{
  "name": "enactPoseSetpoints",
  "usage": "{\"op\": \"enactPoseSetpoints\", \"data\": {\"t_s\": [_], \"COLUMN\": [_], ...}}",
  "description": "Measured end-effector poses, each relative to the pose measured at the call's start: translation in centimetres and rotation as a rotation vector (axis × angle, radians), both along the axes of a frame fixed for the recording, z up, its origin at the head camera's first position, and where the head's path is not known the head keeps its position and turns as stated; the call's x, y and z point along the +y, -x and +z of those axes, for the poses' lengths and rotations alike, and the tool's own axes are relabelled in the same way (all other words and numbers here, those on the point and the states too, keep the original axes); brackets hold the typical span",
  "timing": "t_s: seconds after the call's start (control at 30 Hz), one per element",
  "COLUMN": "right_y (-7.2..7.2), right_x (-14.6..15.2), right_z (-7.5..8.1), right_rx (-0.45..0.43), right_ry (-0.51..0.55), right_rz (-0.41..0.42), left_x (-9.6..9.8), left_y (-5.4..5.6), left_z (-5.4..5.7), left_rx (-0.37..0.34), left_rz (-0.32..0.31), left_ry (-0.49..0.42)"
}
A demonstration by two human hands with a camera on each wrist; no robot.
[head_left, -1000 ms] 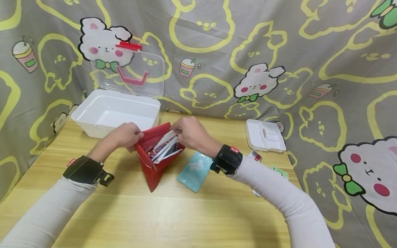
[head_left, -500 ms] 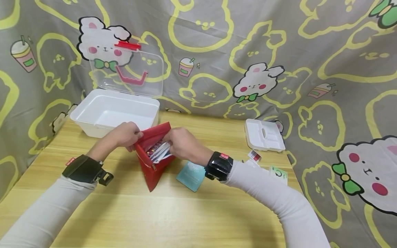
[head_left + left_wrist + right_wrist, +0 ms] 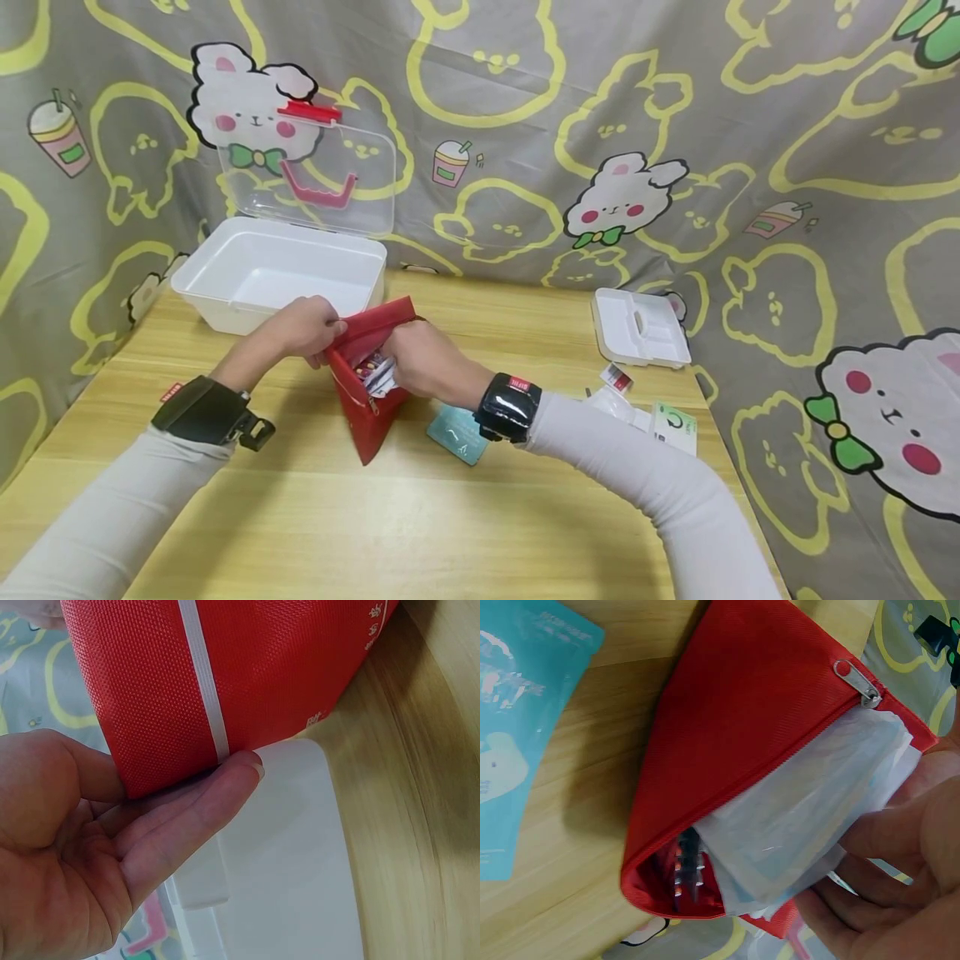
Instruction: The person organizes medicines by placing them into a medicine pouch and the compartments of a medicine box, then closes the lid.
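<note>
A red zip pouch (image 3: 366, 429) stands tilted above the table, its mouth spread open. My left hand (image 3: 302, 327) pinches the pouch's upper left edge; in the left wrist view its thumb and fingers lie on either side of the fabric. My right hand (image 3: 429, 360) reaches into the mouth and grips white packets (image 3: 795, 814) between thumb and fingers; some fingertips are hidden behind them. Beside these packets, a dark blister-like strip (image 3: 688, 859) shows inside. The metal zip pull (image 3: 855, 681) hangs at one end of the opening. A teal sachet (image 3: 456, 437) lies under the right forearm.
Behind the left hand stands a white plastic box (image 3: 225, 310), its clear lid (image 3: 367, 179) raised. A white compartment tray (image 3: 641, 329) lies at the back right. Near the right sleeve are a green-and-white packet (image 3: 675, 427) and a small red-and-white packet (image 3: 617, 377).
My right hand has moved left and deeper into the pouch's mouth, and the white packets have gone further in with it. The left hand holds the same edge, nearly still.
</note>
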State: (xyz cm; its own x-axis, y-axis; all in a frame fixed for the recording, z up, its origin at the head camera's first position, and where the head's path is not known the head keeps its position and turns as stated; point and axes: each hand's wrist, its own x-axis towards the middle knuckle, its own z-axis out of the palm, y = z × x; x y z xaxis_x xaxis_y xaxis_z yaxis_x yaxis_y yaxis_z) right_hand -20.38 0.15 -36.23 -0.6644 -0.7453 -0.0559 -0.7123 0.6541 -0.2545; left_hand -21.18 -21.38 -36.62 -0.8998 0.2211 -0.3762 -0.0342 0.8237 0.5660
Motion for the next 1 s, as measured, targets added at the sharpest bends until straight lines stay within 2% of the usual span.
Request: {"op": "enactPoseSetpoints", "data": {"t_s": [0.33,0.6,0.77,1.0], "right_y": [0.2,0.2,0.3,0.6], "right_x": [-1.1,-1.2,-1.3,-1.3], "right_z": [-1.1,-1.3,-1.3,-1.3], "right_rx": [-0.095,-0.177,-0.181,-0.143], "right_ry": [-0.027,-0.025,-0.044,-0.065], "right_rz": [-0.054,-0.117,-0.134,-0.138], "left_x": [0.0,0.0,0.0,0.0], "left_y": [0.1,0.1,0.1,0.1], "left_z": [-0.2,-0.1,0.0,0.0], "left_rx": [-0.004,-0.009,-0.016,-0.011], "left_rz": [-0.001,0.001,0.004,-0.004], "left_ry": [-0.004,-0.005,-0.006,-0.001]}}
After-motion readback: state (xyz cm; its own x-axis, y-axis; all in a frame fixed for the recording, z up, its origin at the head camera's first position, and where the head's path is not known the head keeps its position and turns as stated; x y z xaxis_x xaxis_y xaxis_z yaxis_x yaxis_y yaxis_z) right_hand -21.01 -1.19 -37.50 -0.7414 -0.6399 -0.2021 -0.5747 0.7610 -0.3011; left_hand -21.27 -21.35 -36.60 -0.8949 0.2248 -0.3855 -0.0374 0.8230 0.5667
